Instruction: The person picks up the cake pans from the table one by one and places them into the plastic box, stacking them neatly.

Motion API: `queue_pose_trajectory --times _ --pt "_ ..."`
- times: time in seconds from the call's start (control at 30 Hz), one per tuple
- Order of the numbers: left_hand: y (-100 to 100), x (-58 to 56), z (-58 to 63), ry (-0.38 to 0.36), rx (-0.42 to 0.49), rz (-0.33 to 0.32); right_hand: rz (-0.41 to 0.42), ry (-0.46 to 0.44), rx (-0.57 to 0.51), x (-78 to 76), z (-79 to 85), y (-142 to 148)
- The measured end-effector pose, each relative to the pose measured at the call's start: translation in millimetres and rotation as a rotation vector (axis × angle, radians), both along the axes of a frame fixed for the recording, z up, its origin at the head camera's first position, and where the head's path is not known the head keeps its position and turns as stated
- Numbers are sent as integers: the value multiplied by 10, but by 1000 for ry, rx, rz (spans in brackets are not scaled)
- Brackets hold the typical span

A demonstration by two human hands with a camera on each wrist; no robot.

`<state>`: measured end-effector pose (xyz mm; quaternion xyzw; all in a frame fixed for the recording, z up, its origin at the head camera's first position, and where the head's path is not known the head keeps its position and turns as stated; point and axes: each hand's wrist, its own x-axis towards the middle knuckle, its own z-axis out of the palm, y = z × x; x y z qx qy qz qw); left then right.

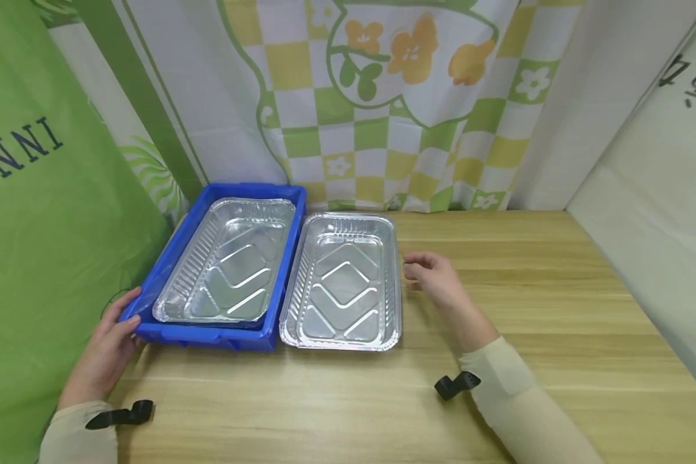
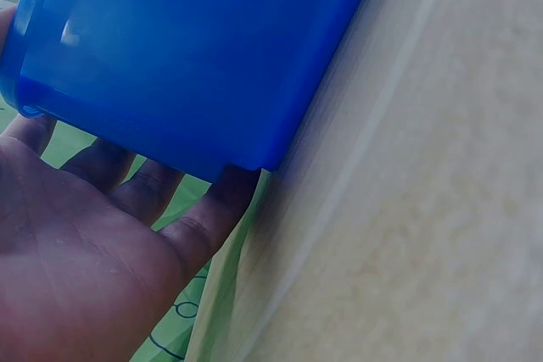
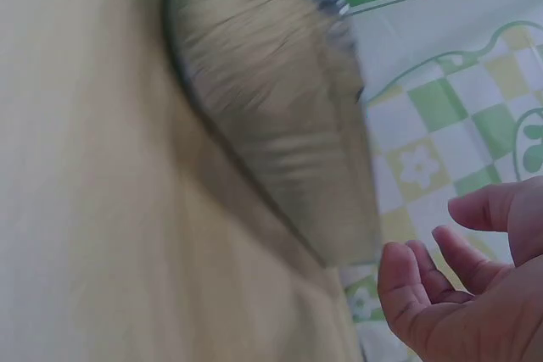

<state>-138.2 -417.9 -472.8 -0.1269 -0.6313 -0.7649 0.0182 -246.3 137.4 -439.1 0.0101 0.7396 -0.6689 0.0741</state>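
Note:
At the left, a blue plastic crate (image 1: 168, 274) holds a foil pan (image 1: 240, 258). My left hand (image 1: 109, 341) grips the crate's near left corner, thumb over the rim. In the left wrist view the fingers (image 2: 197, 231) lie along the crate's outer wall (image 2: 170, 65). A second foil pan (image 1: 345, 283) rests on the table, right beside the crate. My right hand (image 1: 437, 280) is just off this pan's right side, fingers loosely bent and holding nothing. The right wrist view has a gap between the fingertips and the pan's side wall (image 3: 271, 108).
The wooden table (image 1: 528, 309) extends to the right and in front of the pans. A patterned curtain (image 1: 383, 142) hangs behind it. Green cloth (image 1: 46, 225) borders the left side, and a white panel (image 1: 661, 193) the right.

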Motion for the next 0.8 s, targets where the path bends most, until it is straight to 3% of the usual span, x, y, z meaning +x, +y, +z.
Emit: queue_pose_trajectory --times 0.13,0.37,0.57,0.8 --pt "0 -2 -11 -2 7 -8 48 -9 34 54 -93 86" --pt "-3 18 -21 -4 1 -7 129 -56 -42 118 -185 101" --pt "-1 20 -21 2 7 -8 133 -90 -39 120 -230 64" --pt "3 26 -2 -11 -6 0 130 -61 -41 140 -242 10"
